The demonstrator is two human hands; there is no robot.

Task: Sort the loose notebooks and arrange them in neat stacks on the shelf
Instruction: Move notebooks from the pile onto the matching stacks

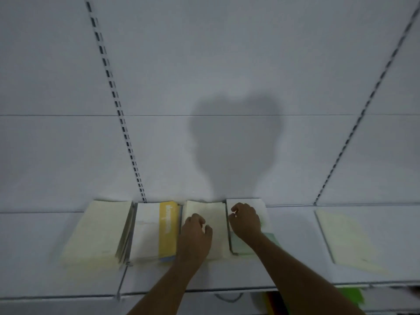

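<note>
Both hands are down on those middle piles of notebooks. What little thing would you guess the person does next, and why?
Probably nudge the green-cover stack square. The right hand rests on it with curled fingers, and its near end angles away from the cream stack under the left hand. The far-left stack also fans out at its edge, so it may come later.

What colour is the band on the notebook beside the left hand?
Yellow, with white lettering, on the notebook left of the left hand; the head view shows it.
</note>
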